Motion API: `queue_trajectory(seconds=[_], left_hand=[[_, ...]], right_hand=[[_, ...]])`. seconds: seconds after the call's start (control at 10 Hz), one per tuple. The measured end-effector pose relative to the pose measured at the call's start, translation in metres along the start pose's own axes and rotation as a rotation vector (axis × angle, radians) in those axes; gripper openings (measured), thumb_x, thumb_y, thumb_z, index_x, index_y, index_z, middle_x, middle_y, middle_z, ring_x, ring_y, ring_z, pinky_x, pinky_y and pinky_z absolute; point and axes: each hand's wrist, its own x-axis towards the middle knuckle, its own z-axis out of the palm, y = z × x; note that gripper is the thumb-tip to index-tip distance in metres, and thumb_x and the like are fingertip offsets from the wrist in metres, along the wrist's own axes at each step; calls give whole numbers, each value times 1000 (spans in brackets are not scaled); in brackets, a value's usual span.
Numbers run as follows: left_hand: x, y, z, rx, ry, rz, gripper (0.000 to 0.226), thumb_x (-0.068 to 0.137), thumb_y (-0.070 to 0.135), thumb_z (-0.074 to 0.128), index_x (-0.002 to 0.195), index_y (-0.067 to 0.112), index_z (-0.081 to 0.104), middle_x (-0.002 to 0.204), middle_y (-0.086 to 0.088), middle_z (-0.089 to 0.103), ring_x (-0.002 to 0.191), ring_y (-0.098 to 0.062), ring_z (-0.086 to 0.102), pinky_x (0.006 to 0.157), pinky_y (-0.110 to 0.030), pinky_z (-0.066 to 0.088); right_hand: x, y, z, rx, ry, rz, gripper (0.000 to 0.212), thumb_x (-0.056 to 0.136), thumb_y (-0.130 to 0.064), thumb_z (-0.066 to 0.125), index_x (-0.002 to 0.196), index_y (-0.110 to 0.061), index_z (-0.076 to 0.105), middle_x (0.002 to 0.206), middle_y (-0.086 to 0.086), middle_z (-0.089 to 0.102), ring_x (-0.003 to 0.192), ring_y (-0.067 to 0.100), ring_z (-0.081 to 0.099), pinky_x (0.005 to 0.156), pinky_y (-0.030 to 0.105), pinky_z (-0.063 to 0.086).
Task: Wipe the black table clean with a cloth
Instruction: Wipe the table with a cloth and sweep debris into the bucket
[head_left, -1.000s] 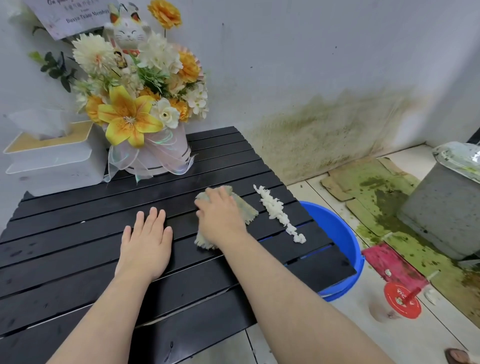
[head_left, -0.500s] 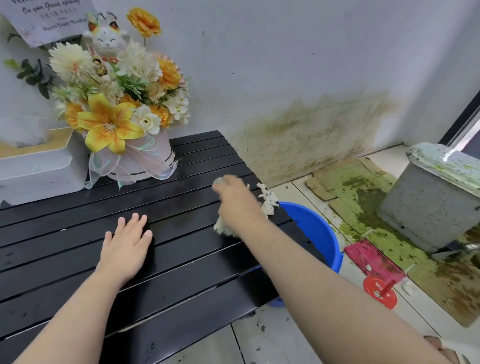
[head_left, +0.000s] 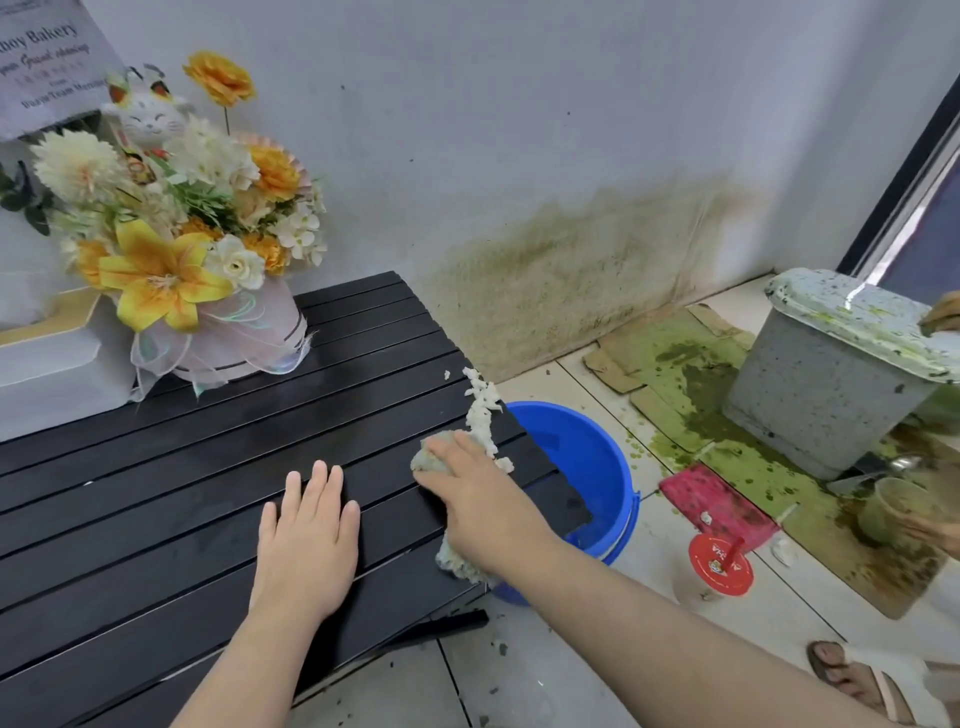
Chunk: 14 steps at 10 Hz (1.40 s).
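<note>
The black slatted table (head_left: 171, 483) fills the left and middle of the view. My right hand (head_left: 480, 499) presses a pale green cloth (head_left: 431, 460) flat on the table near its right edge. A line of white rice-like crumbs (head_left: 480, 408) lies just right of the cloth, along that edge. My left hand (head_left: 306, 540) rests flat on the slats with fingers spread, to the left of the cloth, holding nothing.
A blue bucket (head_left: 587, 452) stands on the floor under the table's right edge. A flower arrangement (head_left: 182, 249) and white box (head_left: 57, 364) sit at the back left. A grey bin (head_left: 831, 379), red cup lid (head_left: 721, 564) and green-stained cardboard (head_left: 691, 364) lie on the floor.
My right hand has slid the cloth right, pushing the white crumbs from the middle slats to the table's right edge over the bucket. My left hand stays flat on the table.
</note>
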Motion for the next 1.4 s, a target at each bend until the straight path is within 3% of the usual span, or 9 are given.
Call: queue_trajectory(seconds=[0.2,0.3,0.5,0.6,0.7,0.8,0.9,1.1,1.4], left_hand=[[1,-1,0,26,-19,-6,53,98,35,13,149,24,0,159,8,-6,147,-15,-11,120,-38,-2],[2,-1,0,17,-20,-6,53,98,35,13,149,25,0,159,8,-6,147,-15,-12,120,-38,-3],[2,-2,2,8,-27,-2,52,99,35,14,149,24,4,159,8,-2,147,-16,-8,120,-38,-1],[10,-3,-7,-51,32,-18,47,98,33,24,145,28,25,156,8,22,145,-19,15,118,-40,15],[32,-6,-24,-175,97,-55,42,98,29,29,139,27,39,147,4,40,136,-25,32,109,-41,25],[56,-5,-23,-126,13,-8,46,99,28,25,145,22,28,155,3,25,146,-21,13,118,-37,12],[62,1,-6,-19,-55,12,50,100,31,20,148,22,13,159,5,8,147,-21,0,119,-39,4],[60,-1,1,-3,-18,22,51,99,33,17,149,25,9,159,8,4,147,-18,-5,120,-39,0],[59,1,1,-10,-25,24,51,99,34,17,148,26,10,159,9,6,147,-17,-2,120,-38,2]], right_hand=[[19,36,-12,-45,-32,140,56,84,8,42,136,-14,48,156,5,23,146,26,9,117,43,22],[24,42,-22,-45,-50,194,56,87,8,39,137,-15,46,156,2,21,146,25,10,112,38,28],[17,20,-28,8,109,26,58,74,14,51,127,-9,56,145,15,39,136,34,34,108,44,39],[2,-5,-9,-36,107,-122,50,62,7,56,111,-3,64,127,24,56,120,45,51,100,50,46],[-6,-20,13,-131,-8,-209,32,80,-14,58,112,-13,64,132,15,56,126,40,48,102,53,42],[9,-19,17,-71,-164,-97,35,96,-21,41,129,-17,54,151,9,36,144,31,21,116,51,18],[33,-8,13,-78,-190,-24,40,97,-12,41,136,-18,48,156,7,24,146,27,10,118,45,11],[75,33,2,-103,-114,179,46,88,-3,44,131,-17,49,151,9,30,140,28,18,115,44,20],[72,60,-35,71,144,504,54,91,6,37,138,-19,46,154,4,28,139,23,32,103,25,32]])
